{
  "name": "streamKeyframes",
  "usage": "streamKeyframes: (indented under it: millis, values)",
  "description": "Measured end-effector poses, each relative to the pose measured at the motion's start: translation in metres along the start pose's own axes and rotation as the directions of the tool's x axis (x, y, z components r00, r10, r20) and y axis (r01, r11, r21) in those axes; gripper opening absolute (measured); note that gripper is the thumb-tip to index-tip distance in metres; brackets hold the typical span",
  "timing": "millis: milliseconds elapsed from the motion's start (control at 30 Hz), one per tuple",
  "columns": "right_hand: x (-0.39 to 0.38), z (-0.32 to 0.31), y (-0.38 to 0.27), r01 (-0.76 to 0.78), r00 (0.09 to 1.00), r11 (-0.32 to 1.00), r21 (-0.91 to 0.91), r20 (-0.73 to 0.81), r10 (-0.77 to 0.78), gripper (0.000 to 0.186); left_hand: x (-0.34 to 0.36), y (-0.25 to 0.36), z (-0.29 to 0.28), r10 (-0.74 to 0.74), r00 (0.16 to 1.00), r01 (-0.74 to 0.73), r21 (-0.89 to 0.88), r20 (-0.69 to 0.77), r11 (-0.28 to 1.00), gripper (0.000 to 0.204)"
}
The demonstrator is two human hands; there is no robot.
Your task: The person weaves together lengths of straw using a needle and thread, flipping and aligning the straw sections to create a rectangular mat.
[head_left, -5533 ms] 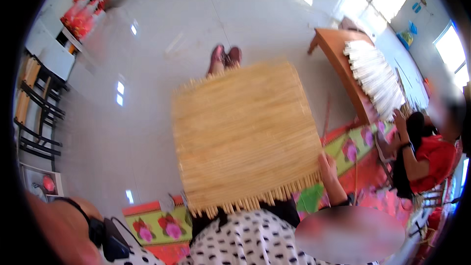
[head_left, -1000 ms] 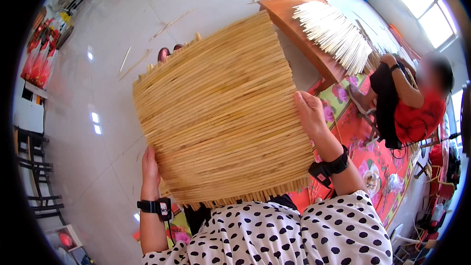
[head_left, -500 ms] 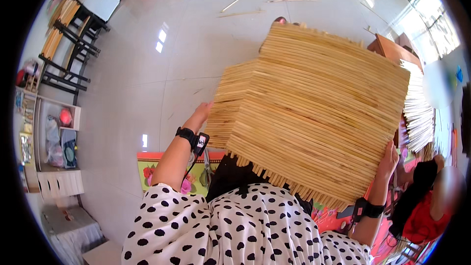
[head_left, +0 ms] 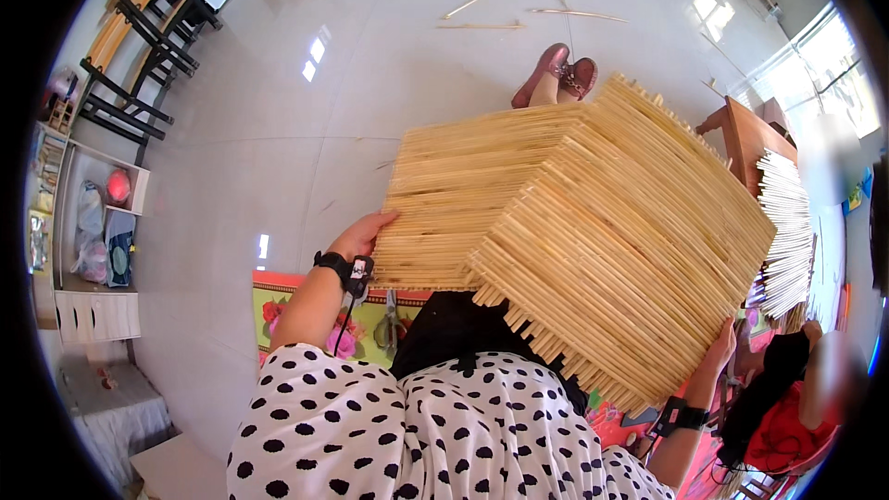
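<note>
A stiff mat of straw-coloured stalks (head_left: 630, 241) spans the space over my lap, its stalk ends jutting out along the upper right and lower edges. On its left, a second panel of stalks (head_left: 463, 194) meets it at an angle along a slanting line. My left hand (head_left: 367, 233) grips the left panel's outer edge, fingers partly hidden under it. At the lower right edge, my right hand (head_left: 719, 348) holds the larger panel, most of its fingers out of sight behind the stalks. Both wrists wear black straps.
Scissors (head_left: 391, 324) lie on a flowered cloth (head_left: 269, 301) at my left. Loose stalks (head_left: 579, 13) are scattered on the tiled floor. Right of the mat are a brown wooden piece of furniture (head_left: 741, 143), pale stalks (head_left: 783, 213) and a person in red (head_left: 787, 431). Shelves (head_left: 93, 315) stand far left.
The mat has swung so that more of the left panel shows, and the larger panel has tilted down to the right. Dark red shoes have come into sight beyond it.
</note>
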State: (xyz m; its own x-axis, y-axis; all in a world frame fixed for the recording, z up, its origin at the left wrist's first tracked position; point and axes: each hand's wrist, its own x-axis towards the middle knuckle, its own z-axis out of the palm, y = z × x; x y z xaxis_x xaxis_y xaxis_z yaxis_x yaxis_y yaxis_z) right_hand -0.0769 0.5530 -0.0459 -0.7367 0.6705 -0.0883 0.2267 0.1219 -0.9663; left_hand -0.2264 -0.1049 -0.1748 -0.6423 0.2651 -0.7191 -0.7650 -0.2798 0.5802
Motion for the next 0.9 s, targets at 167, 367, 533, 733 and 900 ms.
streamKeyframes:
  millis: [167, 367, 533, 733, 900]
  values:
    - [-0.015, -0.014, 0.029, -0.143, 0.988, 0.984, 0.103, -0.050, 0.148, 0.049, -0.039, 0.011, 0.000, 0.212, 0.976, -0.203, -0.163, 0.042, 0.965, 0.045]
    - [-0.022, -0.045, 0.056, -0.146, 0.976, 0.977, 0.158, -0.137, 0.168, 0.049, -0.097, 0.020, 0.012, 0.539, 0.825, -0.564, -0.186, -0.173, 0.804, 0.047]
    - [-0.025, -0.042, 0.061, -0.156, 0.975, 0.961, 0.229, -0.118, 0.187, 0.048, -0.140, 0.051, 0.002, 0.740, 0.591, -0.798, -0.099, -0.321, 0.595, 0.045]
    - [-0.019, -0.020, 0.049, -0.160, 0.986, 0.938, 0.308, -0.004, 0.169, 0.047, -0.180, 0.096, 0.018, 0.886, 0.336, -0.933, 0.014, -0.319, 0.359, 0.043]
    - [-0.009, 0.027, 0.032, -0.169, 0.982, 0.935, 0.312, 0.134, 0.133, 0.046, -0.192, 0.107, 0.056, 0.899, 0.303, -0.949, -0.010, -0.317, 0.316, 0.044]
